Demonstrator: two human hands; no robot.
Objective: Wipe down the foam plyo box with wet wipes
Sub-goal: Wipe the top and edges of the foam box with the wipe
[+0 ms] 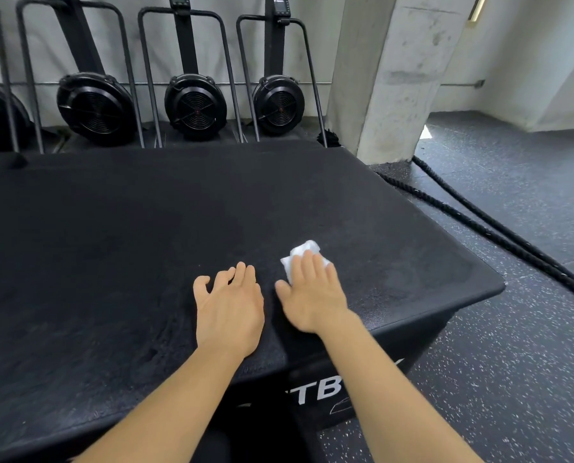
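The foam plyo box (128, 228) takes up most of what there is to see from here: a wide black block with a rough, matte top and rounded corners. White lettering (319, 390) runs along its near side, partly hidden behind a forearm, so only "TB" reads clearly. To the right of the box, dark rubber floor (512, 362) flecked with white spreads out toward a pale wall. Just past the box's far right corner stands a bare concrete pillar (389, 78). Behind the box's far edge, a row of black fan-wheel machines (195, 106) is stored upright against the wall, their metal frames rising above the round housings. A thick black rope (499, 228) lies doubled on the floor, running from the foot of the pillar along the box's right side, well apart from it.

Both of the person's bare arms reach over the near edge of the box. The left hand (229, 305) lies palm down on the box top, fingers loosely together and slightly bent, thumb out to the side, holding nothing. Just beside it, toward the box's right edge, the right hand (312, 295) is also palm down, a little blurred, its straight fingers pressing flat on a white wet wipe (304, 250). The wipe is crumpled on the box top, in the near right part, showing beyond the fingertips.
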